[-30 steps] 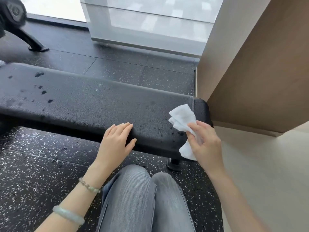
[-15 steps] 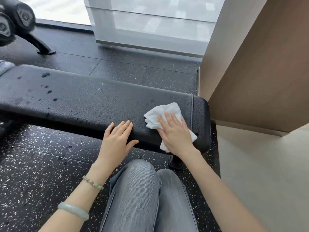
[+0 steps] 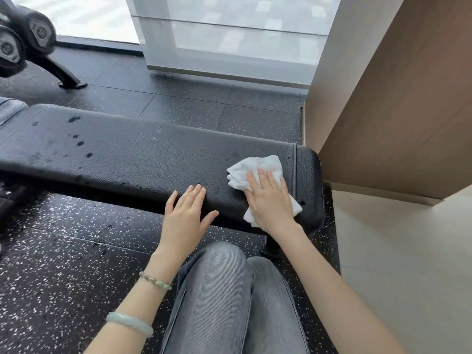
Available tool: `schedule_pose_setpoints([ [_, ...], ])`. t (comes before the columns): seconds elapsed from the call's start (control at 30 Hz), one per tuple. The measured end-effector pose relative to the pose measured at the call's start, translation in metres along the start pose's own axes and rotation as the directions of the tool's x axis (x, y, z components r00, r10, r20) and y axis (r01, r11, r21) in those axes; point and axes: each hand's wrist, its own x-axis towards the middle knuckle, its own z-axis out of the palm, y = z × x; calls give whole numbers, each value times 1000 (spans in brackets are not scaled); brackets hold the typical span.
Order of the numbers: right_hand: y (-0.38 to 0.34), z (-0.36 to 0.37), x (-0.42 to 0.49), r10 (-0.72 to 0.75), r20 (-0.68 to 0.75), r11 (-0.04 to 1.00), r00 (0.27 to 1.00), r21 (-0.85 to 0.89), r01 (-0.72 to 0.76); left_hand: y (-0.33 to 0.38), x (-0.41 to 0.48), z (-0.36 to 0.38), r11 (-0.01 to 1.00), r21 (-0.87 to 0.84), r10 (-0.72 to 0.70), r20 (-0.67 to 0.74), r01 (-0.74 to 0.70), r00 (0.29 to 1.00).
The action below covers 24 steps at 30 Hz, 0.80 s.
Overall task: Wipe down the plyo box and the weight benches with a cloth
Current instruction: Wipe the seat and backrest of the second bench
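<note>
A long black padded weight bench runs across the view from the left edge to the right of centre, with dark wet spots on its left part. A crumpled white cloth lies on the bench's right end. My right hand presses flat on the cloth with straight fingers. My left hand rests flat on the bench's near edge, just left of the cloth, holding nothing.
My knees in grey jeans are right in front of the bench. A wooden panel wall stands close to the bench's right end. Dumbbells on a rack sit at the far left. Speckled rubber floor lies all around.
My right hand first pinched the cloth above the bench's right end, then laid it down and pressed flat on it. The cloth has since slid slightly right. My left hand stayed put.
</note>
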Motion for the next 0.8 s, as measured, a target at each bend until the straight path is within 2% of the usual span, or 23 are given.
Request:
schedule_pose_setpoints([
  [0.1,10,11,-34,-5,-128,1000,992,12,7,0,1,1,1000,-19,-7,-3,7,1000],
  [0.23,16,2,-26,17,-100,1000,995,-6,-18,0,1,1,999,-29,-17,8,18,1000],
  [0.33,14,-9,8,74,8,997,997,20,-74,0,2,-1,999,-40,-24,21,25,999],
  [0.43,16,-8,6,102,20,994,995,40,-103,2,3,-3,999,-43,-31,20,32,999],
  [0.57,29,5,-40,126,-189,992,974,37,-121,6,9,-5,996,-63,-62,7,63,998],
  [0.67,40,3,-35,171,-48,982,984,91,-166,7,14,-7,995,-67,-74,8,74,997],
  [0.8,48,-8,1,218,-11,972,976,91,-216,-1,15,-6,996,-24,-84,70,86,994],
])
